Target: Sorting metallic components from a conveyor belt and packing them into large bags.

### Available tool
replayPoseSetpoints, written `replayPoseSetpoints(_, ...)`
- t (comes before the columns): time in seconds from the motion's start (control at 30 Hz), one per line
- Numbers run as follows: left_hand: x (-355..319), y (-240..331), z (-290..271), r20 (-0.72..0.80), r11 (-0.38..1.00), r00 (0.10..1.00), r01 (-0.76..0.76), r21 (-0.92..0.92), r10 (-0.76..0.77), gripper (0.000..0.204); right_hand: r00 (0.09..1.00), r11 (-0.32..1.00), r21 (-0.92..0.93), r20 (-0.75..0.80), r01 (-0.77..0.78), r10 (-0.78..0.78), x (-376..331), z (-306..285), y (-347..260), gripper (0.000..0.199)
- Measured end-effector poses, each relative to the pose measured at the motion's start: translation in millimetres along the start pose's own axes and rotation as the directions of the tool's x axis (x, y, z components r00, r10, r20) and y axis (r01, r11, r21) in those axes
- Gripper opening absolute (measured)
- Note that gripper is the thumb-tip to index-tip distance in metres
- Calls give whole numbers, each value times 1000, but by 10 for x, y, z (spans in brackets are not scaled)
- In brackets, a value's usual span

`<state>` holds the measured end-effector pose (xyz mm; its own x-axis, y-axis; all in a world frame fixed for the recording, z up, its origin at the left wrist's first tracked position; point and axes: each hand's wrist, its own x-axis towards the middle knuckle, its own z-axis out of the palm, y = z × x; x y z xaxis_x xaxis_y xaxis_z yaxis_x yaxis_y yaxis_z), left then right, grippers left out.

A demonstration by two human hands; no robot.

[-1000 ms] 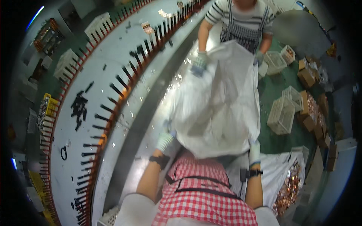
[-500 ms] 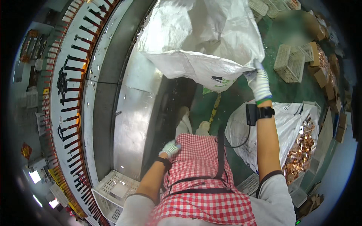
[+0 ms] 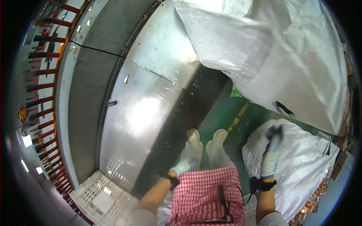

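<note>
A large white woven sack [image 3: 256, 56] fills the upper right, its lower edge hanging above the green floor. My right hand [image 3: 272, 145], in a striped glove with dark fingers, is in front of a second white sack [image 3: 298, 154] and apart from the large sack's edge. Motion smears its fingers. My left hand [image 3: 184, 166], gloved in white stripes, hovers just above the top of my red checked apron [image 3: 207, 184]. Its fingers are too blurred to read, and I see nothing in it.
A metal bench with a shiny sloped panel [image 3: 139, 109] runs along the left, beside a line of dark-tipped rods [image 3: 45, 71]. At lower left stands a white perforated crate [image 3: 92, 188]. Copper-coloured pieces [image 3: 315, 197] lie by the second sack at lower right.
My right hand has let go of the large sack's edge and come down nearer to me. The view has shifted, so the bench and sack look larger. My left hand stays by the apron.
</note>
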<state>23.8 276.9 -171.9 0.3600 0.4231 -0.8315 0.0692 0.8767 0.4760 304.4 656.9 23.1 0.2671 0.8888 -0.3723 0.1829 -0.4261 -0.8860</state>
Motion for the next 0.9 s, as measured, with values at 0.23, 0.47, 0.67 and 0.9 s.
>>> replayPoseSetpoints(0.23, 2264, -151, -1573, -669, 991, 732, 114, -72, -133, 48, 881, 674, -722, 411, 158, 234, -1376, 26, 2001, 51)
replayPoseSetpoints(0.47, 3101, -422, -2552, -557, 694, 660, 74, 716, 504, 40, 855, 839, -544, 431, -9, 288, -1124, 427, 1919, 47)
replayPoseSetpoints(0.67, 3473, -191, -2077, -558, 932, 812, 49, 360, 173, 52, 863, 599, -751, 470, 280, 186, -1073, 427, 1830, 41)
replayPoseSetpoints(0.9, 3911, -1413, -2616, -649, 629, 638, 315, 711, 414, 49, 843, 753, -632, 495, 182, 212, -993, 458, 2085, 34)
